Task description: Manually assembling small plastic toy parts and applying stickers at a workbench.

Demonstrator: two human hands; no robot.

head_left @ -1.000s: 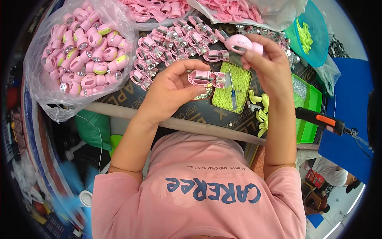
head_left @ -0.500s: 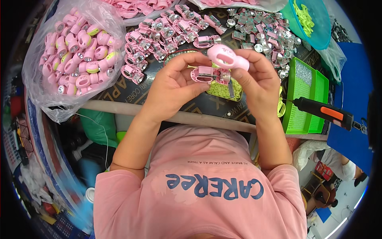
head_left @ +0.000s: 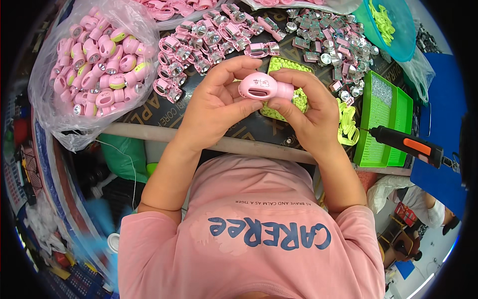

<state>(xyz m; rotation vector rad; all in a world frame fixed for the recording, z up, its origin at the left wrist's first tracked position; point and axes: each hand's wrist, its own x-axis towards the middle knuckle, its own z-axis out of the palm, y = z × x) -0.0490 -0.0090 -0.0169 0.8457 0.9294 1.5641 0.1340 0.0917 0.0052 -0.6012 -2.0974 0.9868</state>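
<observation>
A small pink flashlight (head_left: 264, 87) with a loop handle is held between my two hands, above the table edge. My left hand (head_left: 211, 109) pinches its rounded handle end between thumb and fingers. At the narrower head end, my right hand (head_left: 316, 109) grips with thumb and fingertips. The top shell lies over the lower half, hiding the inner parts. Just behind and below the hands, small yellow-green pieces (head_left: 300, 102) fill a shallow container, partly covered by my fingers.
A clear bag of pink flashlights (head_left: 99, 70) stands left. Open half bodies (head_left: 199, 42) and reflector assemblies (head_left: 331, 42) are heaped behind. Right are yellow-green straps (head_left: 347, 124), a green tray (head_left: 368, 149), an electric screwdriver (head_left: 411, 144) and a teal bowl (head_left: 406, 32).
My right hand has brought the pink top shell down and left onto the open half body in my left hand. The two parts now sit together, and the inner parts are covered.
</observation>
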